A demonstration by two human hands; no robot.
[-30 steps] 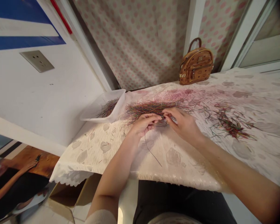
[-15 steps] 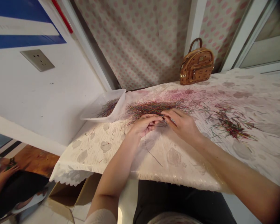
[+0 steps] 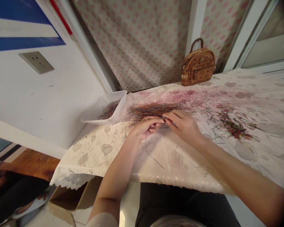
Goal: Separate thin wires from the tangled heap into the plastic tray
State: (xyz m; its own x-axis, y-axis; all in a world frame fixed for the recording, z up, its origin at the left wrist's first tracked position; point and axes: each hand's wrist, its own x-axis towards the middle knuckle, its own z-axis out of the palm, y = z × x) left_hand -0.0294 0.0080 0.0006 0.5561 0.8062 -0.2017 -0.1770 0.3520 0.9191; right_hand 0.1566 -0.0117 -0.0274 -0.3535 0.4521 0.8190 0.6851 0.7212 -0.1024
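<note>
My left hand (image 3: 148, 126) pinches a thin dark wire (image 3: 151, 156), whose loose tail hangs below the fingers toward the front of the table. Fingertip to fingertip with it, my right hand (image 3: 183, 125) is closed at the wire's other end; the exact spot where they meet is too small to make out. Just behind both hands lies a long bundle of thin multicoloured wires (image 3: 151, 109). A pile of short coloured wire pieces (image 3: 235, 126) is scattered to the right of my right hand.
A white plastic tray (image 3: 118, 116) holding more wires stands left of the bundle, by the wall. At the back sits a brown backpack (image 3: 200, 67). The table has a patterned cloth (image 3: 175, 170). A cardboard box (image 3: 68, 198) and a seated person's leg (image 3: 19, 192) are at lower left.
Both hands stay nearly in place, fingertips still together, and the wire tail has shifted slightly. At lower left, the other person's hand has moved left.
</note>
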